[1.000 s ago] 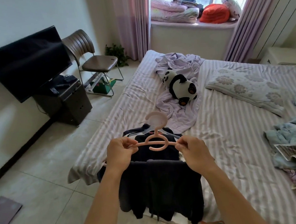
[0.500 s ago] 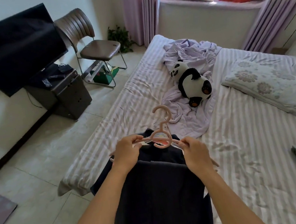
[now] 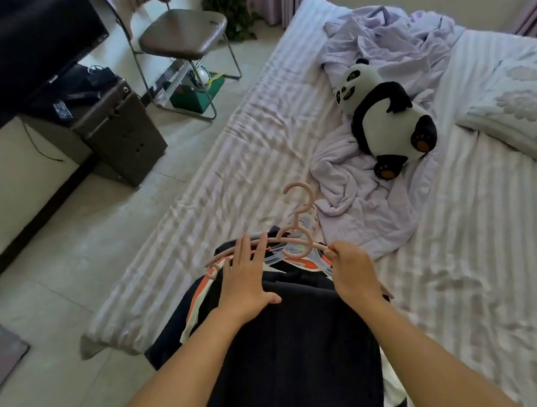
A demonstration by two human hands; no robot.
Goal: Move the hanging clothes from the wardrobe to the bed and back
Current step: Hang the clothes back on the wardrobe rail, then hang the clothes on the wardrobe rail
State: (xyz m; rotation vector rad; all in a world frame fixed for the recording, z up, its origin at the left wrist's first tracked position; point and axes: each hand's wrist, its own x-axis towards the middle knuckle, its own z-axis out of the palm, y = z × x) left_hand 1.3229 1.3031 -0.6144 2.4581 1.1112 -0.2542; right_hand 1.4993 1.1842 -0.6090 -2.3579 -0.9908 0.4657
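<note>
Filling most of the view, the bed (image 3: 465,282) wears a pale striped sheet, with a crumpled lilac cover (image 3: 376,45) and a flowered pillow (image 3: 521,113) toward its far side. On the floor beside it stand a dark television (image 3: 16,47), a low black cabinet (image 3: 119,132) and a folding chair (image 3: 183,34). Dark clothes (image 3: 291,348) lie across the near corner of the bed, their lower part draping over the edge. A toy panda (image 3: 383,116) rests on the lilac cover, well apart from them. Topping the pile, a pink hanger (image 3: 297,240) lies flat, its hook pointing up the bed. The left hand (image 3: 245,284) lies flat on the clothes, fingers straight and slightly spread, fingertips touching the hanger's left arm. The right hand (image 3: 352,270) pinches the hanger's right arm between curled fingers and thumb.
</note>
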